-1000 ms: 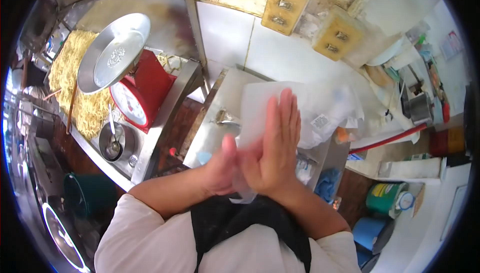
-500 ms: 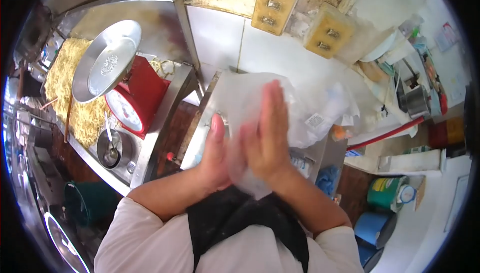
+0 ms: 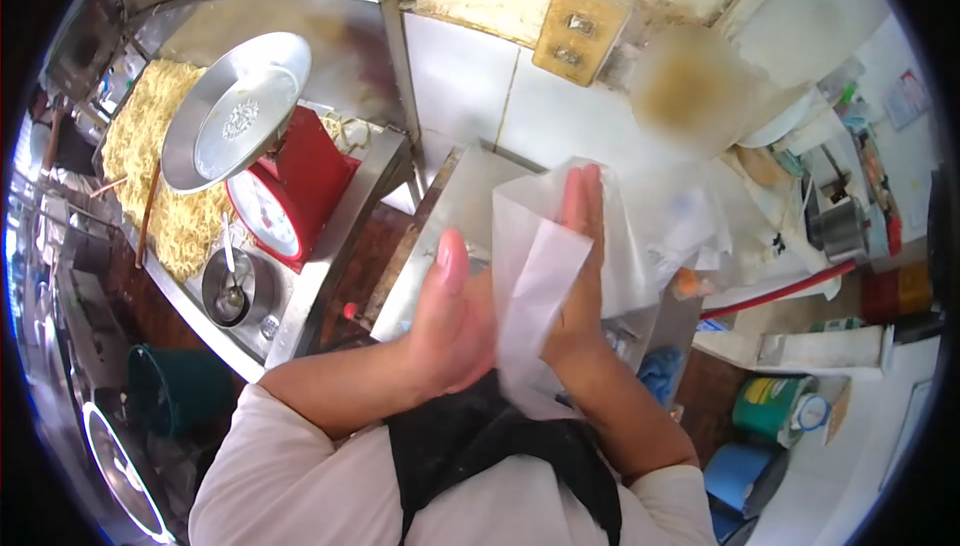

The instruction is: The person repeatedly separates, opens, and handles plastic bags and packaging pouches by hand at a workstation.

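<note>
A translucent plastic bag (image 3: 535, 281) stands upright in front of my apron, pressed between my two palms. My left hand (image 3: 452, 321) lies flat against the bag's left side, thumb pointing up; its fingers are hidden behind the plastic. On the other side, my right hand (image 3: 578, 291) has its fingers straight and together, with part of the bag folded across its palm. Beyond my hands, a pile of more clear plastic bags (image 3: 680, 236) rests on the counter against the tiled wall.
To the left, a red dial scale (image 3: 315, 181) with a metal pan (image 3: 210, 151) stands on a steel counter by a heap of noodles (image 3: 140, 156). A small pot (image 3: 245, 281) holds a spoon. A green bin (image 3: 175, 386) is below. Buckets (image 3: 745, 466) sit at lower right.
My palms have shifted against each other, and a flap of the bag now stands out in front of my right hand. The view has turned slightly, moving the scale rightward.
</note>
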`<state>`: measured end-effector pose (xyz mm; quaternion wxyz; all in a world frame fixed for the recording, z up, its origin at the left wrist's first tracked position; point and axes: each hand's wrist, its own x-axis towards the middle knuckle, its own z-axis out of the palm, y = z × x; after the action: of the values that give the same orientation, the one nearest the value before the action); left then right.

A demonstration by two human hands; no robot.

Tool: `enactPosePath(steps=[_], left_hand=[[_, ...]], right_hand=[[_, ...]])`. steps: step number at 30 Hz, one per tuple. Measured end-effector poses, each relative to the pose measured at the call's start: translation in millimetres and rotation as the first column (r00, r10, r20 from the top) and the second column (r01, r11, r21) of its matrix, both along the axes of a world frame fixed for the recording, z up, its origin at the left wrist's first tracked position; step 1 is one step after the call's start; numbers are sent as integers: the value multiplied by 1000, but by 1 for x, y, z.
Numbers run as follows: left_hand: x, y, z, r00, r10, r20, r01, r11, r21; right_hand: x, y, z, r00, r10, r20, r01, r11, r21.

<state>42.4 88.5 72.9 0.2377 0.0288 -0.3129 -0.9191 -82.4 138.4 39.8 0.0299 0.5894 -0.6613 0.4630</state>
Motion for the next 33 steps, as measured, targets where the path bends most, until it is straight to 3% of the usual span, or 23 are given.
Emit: enactPosePath(steps=[2, 3, 4, 6, 8, 11, 12, 15, 16, 19, 20, 26, 30, 33], left_hand=[[-5, 6, 4, 999, 28, -37, -26, 999, 29], [1, 1, -33, 857, 56, -512, 334, 697, 635], [-11, 0, -41, 796, 62, -602, 366, 743, 561], [-19, -7, -41, 878, -58, -474, 277, 870, 407], [-4, -19, -12, 989, -131, 70, 120, 982, 146], [5, -22, -10, 985, -94, 142, 81, 992, 94], [13, -21, -10, 993, -99, 71, 87, 984, 158], [26, 1, -10, 974, 31, 225, 14, 980, -197], [25, 3, -7, 994, -36, 103, 48, 992, -114], [21, 1, -16, 954, 17, 298, -26, 999, 27], [19, -1, -13, 956, 2, 292, -28, 996, 84], [18, 4, -24, 950, 12, 312, -66, 985, 162], [16, 5, -25, 943, 22, 332, -78, 984, 157], [16, 2, -33, 938, 30, 344, -95, 980, 175]], right_hand=[[26, 5, 19, 989, 72, -132, -73, 997, -2], [26, 6, 9, 981, 71, -181, -73, 997, -6], [26, 7, 0, 971, 69, -228, -73, 997, -11], [13, -2, -11, 974, 34, -226, -36, 999, -6], [-3, -2, -7, 999, -14, -43, 17, 998, 67], [6, 4, 8, 996, -78, -47, 89, 950, 300], [5, 5, 2, 988, -52, -145, 88, 963, 256], [3, 7, -6, 989, -56, -140, 91, 961, 260], [6, 7, -10, 990, -56, -131, 89, 962, 260], [9, 2, -15, 994, -28, -102, 51, 971, 234], [10, 3, -14, 997, -13, -73, 29, 975, 219], [6, 9, -11, 996, 34, -78, -19, 984, 180], [8, 10, -24, 998, 29, 46, -33, 995, 93], [1, 14, -14, 997, 57, -44, -49, 982, 181]])
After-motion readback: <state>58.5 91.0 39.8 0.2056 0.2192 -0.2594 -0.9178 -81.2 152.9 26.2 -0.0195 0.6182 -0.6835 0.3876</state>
